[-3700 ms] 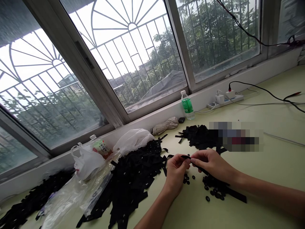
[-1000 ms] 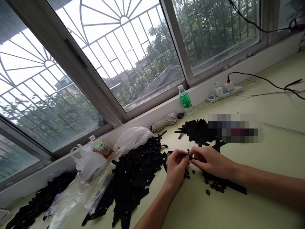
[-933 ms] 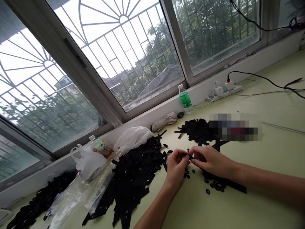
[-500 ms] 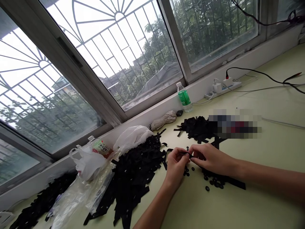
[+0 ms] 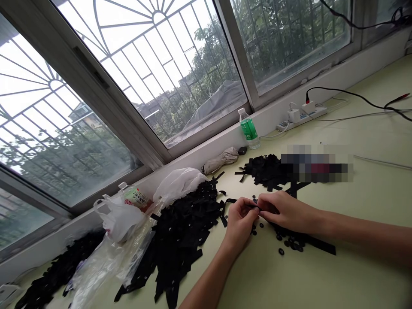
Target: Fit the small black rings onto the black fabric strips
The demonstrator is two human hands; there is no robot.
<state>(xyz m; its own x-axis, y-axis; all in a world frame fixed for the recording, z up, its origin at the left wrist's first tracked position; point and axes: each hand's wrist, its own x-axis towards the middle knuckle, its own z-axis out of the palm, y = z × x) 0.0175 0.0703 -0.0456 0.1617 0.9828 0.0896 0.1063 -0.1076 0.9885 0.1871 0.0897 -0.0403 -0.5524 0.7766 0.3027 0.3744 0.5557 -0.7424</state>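
My left hand and my right hand meet in the middle of the pale green table. Their fingertips pinch a narrow black strip close to a small black ring; the fingers hide most of the strip. Several loose black rings lie below my right hand, on and beside a longer black strip. A large heap of black fabric strips lies just left of my left hand. A smaller heap lies beyond my right hand.
Along the window sill stand a green-labelled water bottle, a folded umbrella and white plastic bags. A power strip with black cables lies at right. More black strips lie at far left. A pixelated patch hides something.
The view has tilted and drifted slightly. My hands have drawn closer around the strip and ring, and the long strip no longer shows between them as in the oldest frame.
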